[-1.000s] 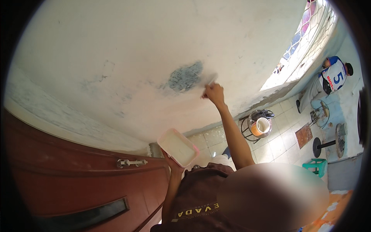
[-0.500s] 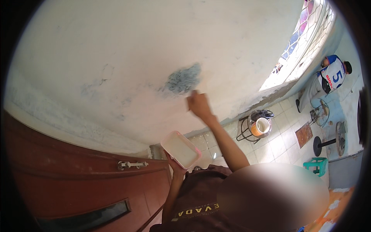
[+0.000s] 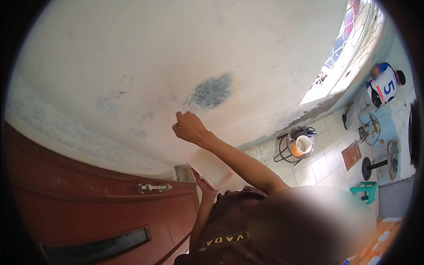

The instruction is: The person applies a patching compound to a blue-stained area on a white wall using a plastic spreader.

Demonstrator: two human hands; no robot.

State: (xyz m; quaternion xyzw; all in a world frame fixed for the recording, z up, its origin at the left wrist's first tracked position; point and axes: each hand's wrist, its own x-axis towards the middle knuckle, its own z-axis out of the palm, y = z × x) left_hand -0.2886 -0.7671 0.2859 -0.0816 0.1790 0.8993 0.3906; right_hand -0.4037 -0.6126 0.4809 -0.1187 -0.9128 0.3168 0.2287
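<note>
from my end the wall (image 3: pixel 145 48) was the giant here, pale and smudged, sweeping right across the top, and there was the door (image 3: pixel 97 187), deep red, filling the lower left! i had the barred window (image 3: pixel 340 59) blazing at upper right and the tiled floor (image 3: pixel 322 165) running beneath it. my wearer's brown shirt (image 3: pixel 223 221) took the bottom middle. far right, a co-worker (image 3: pixel 383 88) in white and blue was over by the far wall. next down in size, a round stool (image 3: pixel 289 140) bore an orange-sided bucket (image 3: pixel 301 145), with a green stool (image 3: pixel 365 191) off to the right.

now the tray (image 3: pixel 212 170), pink-rimmed with something pale inside! it sat tilted just in front of the shirt, below the right forearm. the blue-grey patch (image 3: pixel 212 91) stood out mid-wall. and the hands! the left hand (image 3: pixel 205 183) had hold of the tray at its lower left side, fingers partly hidden. the right hand (image 3: pixel 191 128) was up near the wall, below and left of the patch, fingers bent inward; how tightly, or around what, i couldn't tell.
</note>
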